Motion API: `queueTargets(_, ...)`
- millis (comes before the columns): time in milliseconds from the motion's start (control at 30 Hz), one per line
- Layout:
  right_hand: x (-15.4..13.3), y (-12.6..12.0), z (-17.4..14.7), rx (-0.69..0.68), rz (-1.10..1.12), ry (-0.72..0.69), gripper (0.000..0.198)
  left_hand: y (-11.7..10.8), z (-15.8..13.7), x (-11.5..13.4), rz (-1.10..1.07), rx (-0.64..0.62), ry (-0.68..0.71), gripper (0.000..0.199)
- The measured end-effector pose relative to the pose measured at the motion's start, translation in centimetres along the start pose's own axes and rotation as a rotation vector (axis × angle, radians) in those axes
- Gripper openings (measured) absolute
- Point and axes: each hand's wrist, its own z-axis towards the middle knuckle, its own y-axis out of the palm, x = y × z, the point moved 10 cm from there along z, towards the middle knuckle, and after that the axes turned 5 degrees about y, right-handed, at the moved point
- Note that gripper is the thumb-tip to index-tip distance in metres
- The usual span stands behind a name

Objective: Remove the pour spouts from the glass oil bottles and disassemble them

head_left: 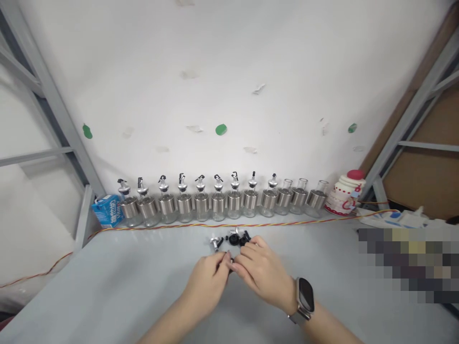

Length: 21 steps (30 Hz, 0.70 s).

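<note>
Left hand: the left hand [210,279] is curled, thumb and fingers closed on a small dark part [231,261], mostly hidden by the fingers.
Right hand: the right hand [266,271] is bent inward, its thumb meeting the left fingertips; whether it grips the part too, I cannot tell. A watch [306,294] circles its wrist.
Loose pieces: just beyond the fingers lie a silver spout [215,241], a black cap [234,239] and more small pieces, the nearest almost against the right knuckles.
Room to move: smooth grey tabletop [143,267] spreads to both sides of the hands and between the forearms; ahead, the pieces narrow it.
Table edges: the left edge slants from the metal frame [60,105] towards the lower left corner; the right side runs partly behind a pixelated patch.
Cord: a red and yellow cord [201,225] crosses the table between the pieces and the bottles.
Bottles: twelve glass bottles [218,204] stand in a row near the wall, nine topped with spouts, the three rightmost with open necks.
Row ends: a blue carton [108,210] at left, a white jar [344,195] with a red lid at right.
Wall: the white wall [222,57] bears green spots and torn scraps.
</note>
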Motion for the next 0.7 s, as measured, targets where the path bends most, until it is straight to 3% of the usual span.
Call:
queueTargets(100, -0.6, -0.7, 0.0, 0.005, 0.033, -0.061, 0.031, 0.9, 0.2, -0.6, -0.285, -0.067, -0.075, 0.037)
queueTargets(167, -0.5, -1.4, 0.1, 0.047, 0.043, -0.03, 0.031, 0.8, 0.1, 0.2, -0.299, -0.077, -0.028, 0.034)
queueTargets(400, 0.7, -2.0, -0.1, 0.11, 0.035, 0.107, 0.033, -0.8, -1.2, 3.7, 0.265, 0.121, 0.297, 0.02)
queueTargets(467, 0.1, -1.2, -0.1, 0.039, 0.05, 0.052, 0.035, -0.9, -1.0, 3.0, 0.222, 0.135, 0.265, 0.02)
queueTargets(633, -1.3, 1.7, -0.5, -0.274, 0.229, -0.02, 0.029, -1.0, 0.3, -0.7, -0.16, 0.114, 0.002, 0.032)
queueTargets(700, -1.3, 2.2, -0.6, -0.334, 0.259, 0.001, 0.029, -1.0, 0.5, -0.6, -0.141, 0.095, 0.014, 0.036)
